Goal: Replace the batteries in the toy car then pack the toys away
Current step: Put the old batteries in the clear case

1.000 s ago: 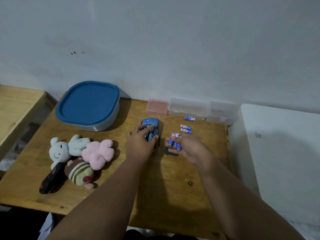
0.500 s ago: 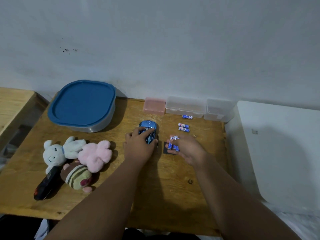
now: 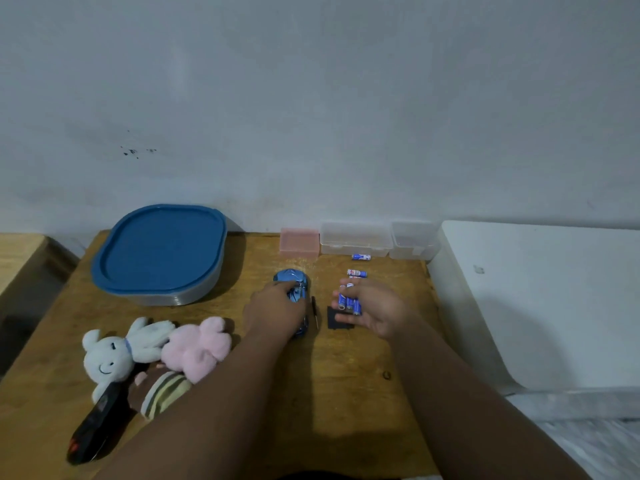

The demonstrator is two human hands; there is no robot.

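**Toy car** (image 3: 293, 292): blue, on the surface (image 3: 346, 393), towards the back wall. It is grasped from above by the left grip (image 3: 277, 311), whose fingers are curled over its body. Which side faces up cannot be told.

**Batteries** (image 3: 349, 303): a small cluster, cradled in the right grip (image 3: 372, 315), which is cupped round them just right of the car.

**Spare cells** (image 3: 356, 273): two, lying loose beyond the right grip.

**Black cover** (image 3: 337, 323): lying partly under the right grip.

**Screwdriver** (image 3: 314, 311): lying between car and cover.

**Step judged:** the car is being loaded.

**Handling advised:** the car is to be pinned firmly. Cells are to be fed in singly, with polarity matched. Fresh and spent cells are not to be mixed.
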